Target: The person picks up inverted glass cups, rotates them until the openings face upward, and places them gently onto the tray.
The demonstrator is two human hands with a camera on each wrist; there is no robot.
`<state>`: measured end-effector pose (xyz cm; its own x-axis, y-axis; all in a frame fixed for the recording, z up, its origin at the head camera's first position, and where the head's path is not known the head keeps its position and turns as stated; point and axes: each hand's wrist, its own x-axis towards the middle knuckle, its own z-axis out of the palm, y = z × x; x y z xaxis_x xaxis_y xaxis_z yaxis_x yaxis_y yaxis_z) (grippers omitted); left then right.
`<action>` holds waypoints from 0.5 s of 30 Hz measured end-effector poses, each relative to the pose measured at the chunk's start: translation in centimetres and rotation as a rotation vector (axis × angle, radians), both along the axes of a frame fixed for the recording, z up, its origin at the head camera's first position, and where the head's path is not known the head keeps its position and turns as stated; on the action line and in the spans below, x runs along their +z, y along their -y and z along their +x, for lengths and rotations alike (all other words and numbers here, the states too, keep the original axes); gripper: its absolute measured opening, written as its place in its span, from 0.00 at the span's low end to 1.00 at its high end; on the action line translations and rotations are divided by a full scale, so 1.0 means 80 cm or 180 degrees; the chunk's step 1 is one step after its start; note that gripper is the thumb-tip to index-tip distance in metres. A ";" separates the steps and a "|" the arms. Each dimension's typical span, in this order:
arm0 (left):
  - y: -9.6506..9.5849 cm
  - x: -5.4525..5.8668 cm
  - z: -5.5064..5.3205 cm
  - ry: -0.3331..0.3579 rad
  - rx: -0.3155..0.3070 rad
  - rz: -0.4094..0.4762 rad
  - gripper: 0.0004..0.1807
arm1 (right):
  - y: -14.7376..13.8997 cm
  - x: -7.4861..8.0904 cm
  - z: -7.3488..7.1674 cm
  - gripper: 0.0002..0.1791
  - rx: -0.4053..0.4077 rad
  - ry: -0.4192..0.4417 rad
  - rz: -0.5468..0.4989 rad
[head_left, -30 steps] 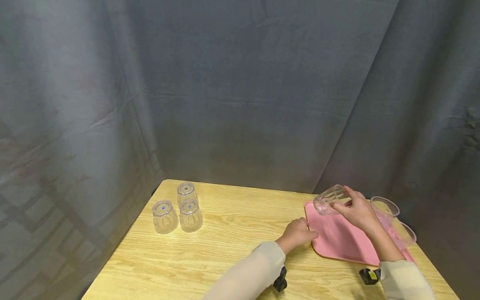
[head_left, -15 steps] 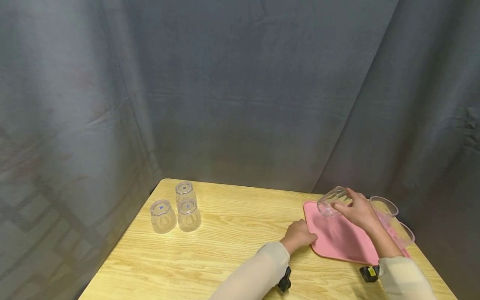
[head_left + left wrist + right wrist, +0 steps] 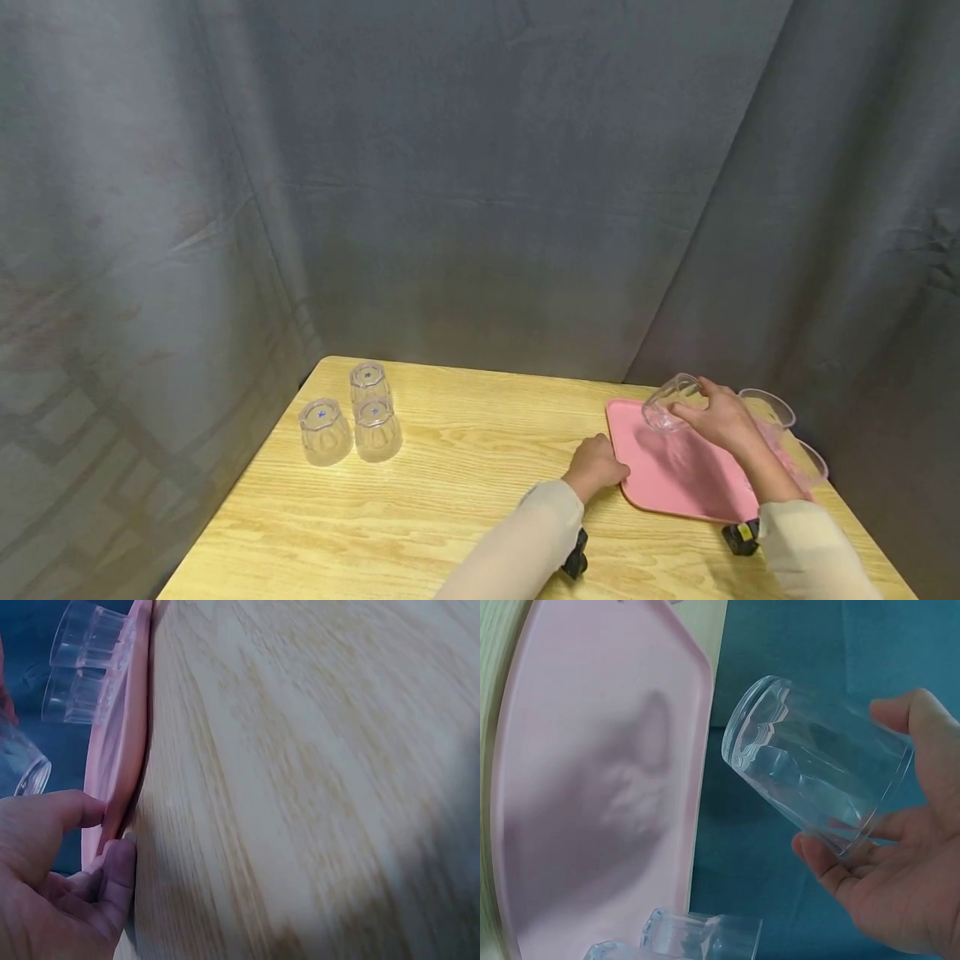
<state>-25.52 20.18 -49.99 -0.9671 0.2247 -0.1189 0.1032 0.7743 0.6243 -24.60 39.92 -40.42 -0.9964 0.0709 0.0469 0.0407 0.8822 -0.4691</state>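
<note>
My right hand [image 3: 722, 418] holds a clear faceted tumbler [image 3: 667, 405] by its rim end, thumb on one side and fingers on the other. The tumbler [image 3: 817, 765] is tilted, its thick base pointing down and left, in the air above the pink tray [image 3: 682, 483]. At the tray's left edge, my left hand [image 3: 597, 467] pinches the rim. Seen from the left wrist, the thumb lies on the tray rim [image 3: 129, 761] and the fingers curl against its outer side. Two more clear tumblers [image 3: 767, 408] stand mouth up at the tray's right end, partly behind my right forearm.
Upside down at the left of the wooden table [image 3: 465, 442] stand three clear tumblers: a front left one [image 3: 326, 435], a front right one [image 3: 377, 432] and a back one [image 3: 369, 383]. A grey curtain [image 3: 480, 208] hangs behind the table and at its sides.
My right hand has shifted the tumbler slightly to the right above the tray, and its base has tipped further down. The left hand keeps its grip on the tray's edge.
</note>
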 end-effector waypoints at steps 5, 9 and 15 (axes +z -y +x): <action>0.002 0.001 0.002 0.0021 -0.0003 0.0049 0.15 | -0.008 -0.001 -0.003 0.54 -0.0059 0.0135 0.0036; 0.003 0.002 0.002 0.0027 -0.0009 0.0071 0.15 | -0.012 -0.001 -0.006 0.56 -0.0111 0.0269 0.0025; 0.002 0.003 0.001 0.0107 0.0005 0.0054 0.16 | -0.016 -0.002 -0.010 0.57 -0.0149 0.0363 0.0080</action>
